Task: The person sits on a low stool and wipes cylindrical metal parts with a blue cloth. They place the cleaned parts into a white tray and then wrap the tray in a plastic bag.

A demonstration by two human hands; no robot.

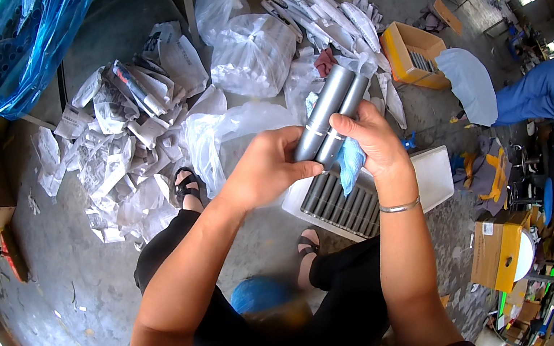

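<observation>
Two silver-grey metal tubes lie side by side in front of me, tilted away to the upper right. My left hand (267, 167) is closed round the lower end of the left tube (328, 102). With its thumb pressed on top, my right hand (377, 138) grips the right tube (354, 96); a light-blue cloth (351, 165) hangs beneath that hand. Clear plastic film (366, 64) shows at the right tube's far end. Below my hands, a white crate (295, 204) holds a row of dark grey tubes (339, 203).
Crumpled paper wrappings (114, 163) cover the floor to the left. Plastic bags (254, 56) and a stack of wrapped tubes (331, 13) lie beyond my hands. An open carton (413, 55) stands at far right, near another person (531, 90). Blue plastic sheeting (17, 62) covers tubes at upper left.
</observation>
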